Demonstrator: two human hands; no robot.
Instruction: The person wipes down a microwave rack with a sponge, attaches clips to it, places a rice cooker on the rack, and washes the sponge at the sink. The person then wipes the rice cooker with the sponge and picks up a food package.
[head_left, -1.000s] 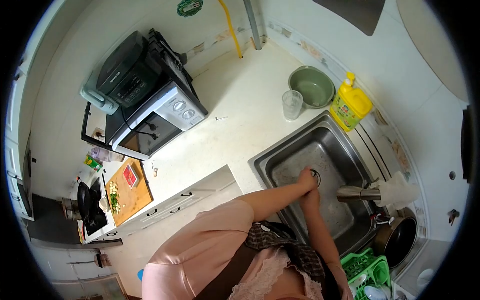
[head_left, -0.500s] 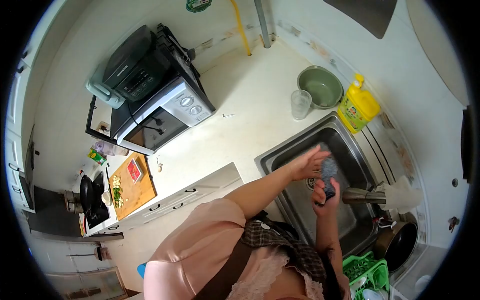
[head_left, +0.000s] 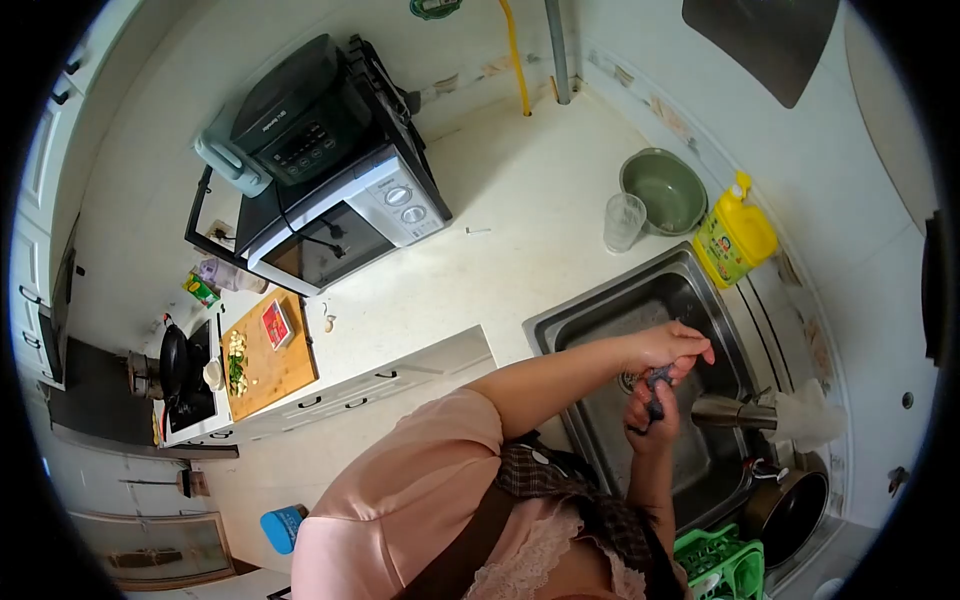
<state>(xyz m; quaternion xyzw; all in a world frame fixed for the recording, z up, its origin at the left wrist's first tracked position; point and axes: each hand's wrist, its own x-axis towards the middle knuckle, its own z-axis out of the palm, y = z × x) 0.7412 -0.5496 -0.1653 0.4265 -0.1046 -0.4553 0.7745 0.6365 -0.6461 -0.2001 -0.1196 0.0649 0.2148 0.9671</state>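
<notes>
Over the steel sink, both of my hands are wrapped round a dark grey cloth, which looks twisted and bunched up. My left hand is closed round its upper end, with the fingers folded over and covering most of it. Just below, my right hand grips the other end in a fist, and a dark bit pokes out beneath the fingers. The steel faucet, with a whitish plastic wrap at its base, is just right of my hands.
A yellow detergent jug, a green basin and a clear cup stand behind the sink. A pan and a green rack are at lower right. The microwave and cutting board are left.
My left hand has gone from open fingers beside the cloth to closed around its upper end. The stretched cloth is now bunched between both hands. The view has shifted slightly.
</notes>
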